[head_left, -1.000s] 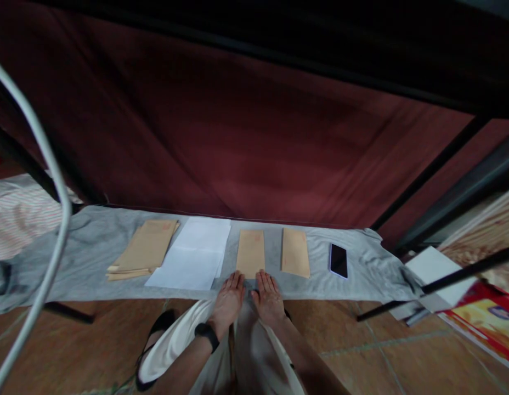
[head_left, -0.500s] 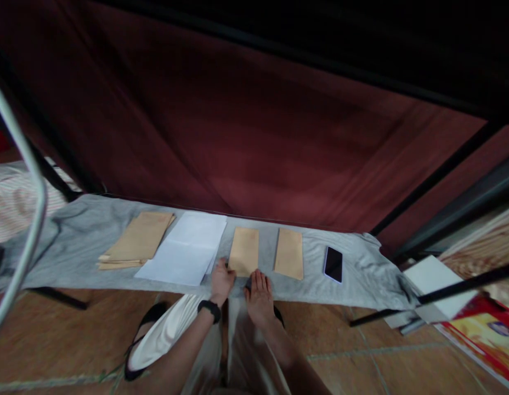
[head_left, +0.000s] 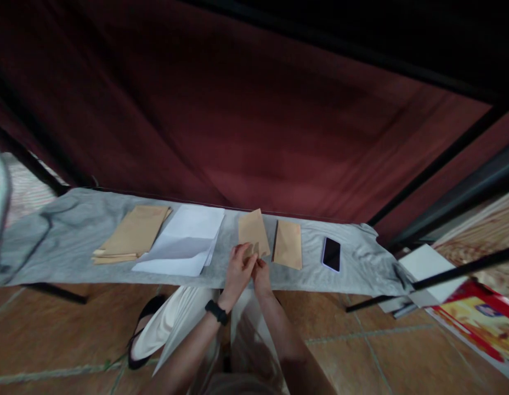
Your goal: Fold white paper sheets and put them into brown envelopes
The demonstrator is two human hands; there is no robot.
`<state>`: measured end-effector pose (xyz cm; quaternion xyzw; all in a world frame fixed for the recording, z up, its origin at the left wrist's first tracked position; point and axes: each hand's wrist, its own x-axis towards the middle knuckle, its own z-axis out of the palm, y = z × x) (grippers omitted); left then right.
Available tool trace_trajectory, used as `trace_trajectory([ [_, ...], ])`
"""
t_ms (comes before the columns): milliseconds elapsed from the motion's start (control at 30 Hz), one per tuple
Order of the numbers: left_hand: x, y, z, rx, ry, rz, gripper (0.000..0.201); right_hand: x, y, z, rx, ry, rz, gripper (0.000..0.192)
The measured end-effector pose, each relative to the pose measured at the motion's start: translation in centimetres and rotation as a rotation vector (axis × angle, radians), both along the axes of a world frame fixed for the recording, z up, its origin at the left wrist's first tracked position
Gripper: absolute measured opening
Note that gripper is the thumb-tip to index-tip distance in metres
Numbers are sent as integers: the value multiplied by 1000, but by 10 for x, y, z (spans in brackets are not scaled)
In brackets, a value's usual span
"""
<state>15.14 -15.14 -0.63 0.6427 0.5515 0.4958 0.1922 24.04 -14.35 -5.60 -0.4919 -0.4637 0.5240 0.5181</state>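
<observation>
I see my left hand [head_left: 238, 269] and right hand [head_left: 260, 272] both pinching the near end of a brown envelope [head_left: 253, 234] lifted off the grey cloth [head_left: 65, 241], another envelope [head_left: 288, 244] at three o'clock, white sheets [head_left: 184, 247] at nine o'clock untouched

Both forearms come up from bottom of frame and converge at centre. Left hand [head_left: 238, 269] raised, fingers curled, thumb and fingertips pinched together at the top; black band on the left wrist. Right hand [head_left: 260, 271] sits just beside it, touching or nearly touching, fingers bent inward toward the left hand's fingertips, also pinching. Right forearm bare, angled up-left. Left forearm angled up-right. Exact finger positions are too blurred and dark to tell.
</observation>
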Motion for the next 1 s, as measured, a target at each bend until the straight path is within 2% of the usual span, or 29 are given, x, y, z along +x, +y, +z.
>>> trace_trajectory([
  [67,-10,3,-16,-31,86,65,35,-5,-3,-7,-64,77,-49,38],
  [133,-21,4,-31,-100,177,35,32,-10,-7,-12,-105,120,-67,36],
  [200,-30,2,-37,-145,225,-9,28,-14,-11,-14,-131,158,-71,33],
  [333,-36,-5,-24,-79,414,-14,30,-15,-14,-15,-160,197,-41,33],
  [400,-36,-1,-16,-26,477,-15,36,-14,-14,-14,-170,205,-18,34],
  [467,-38,8,-17,-16,476,-41,41,-11,-15,-13,-190,225,-5,33],
  [600,-46,23,-43,-57,554,-210,41,0,-23,-11,-275,289,43,29],
  [700,-52,20,-62,-69,626,-239,42,12,-34,-11,-346,302,144,30],
  [767,-53,15,-66,-70,653,-228,44,19,-38,-9,-329,194,156,34],
  [833,-53,12,-64,-73,676,-225,43,23,-36,-6,-218,-47,79,35],
  [900,-50,13,-58,-81,694,-219,43,25,-28,-2,-5,-360,-12,37],
  [1000,-43,22,-48,-87,709,-202,44,24,-13,-2,283,-804,-45,45],
])
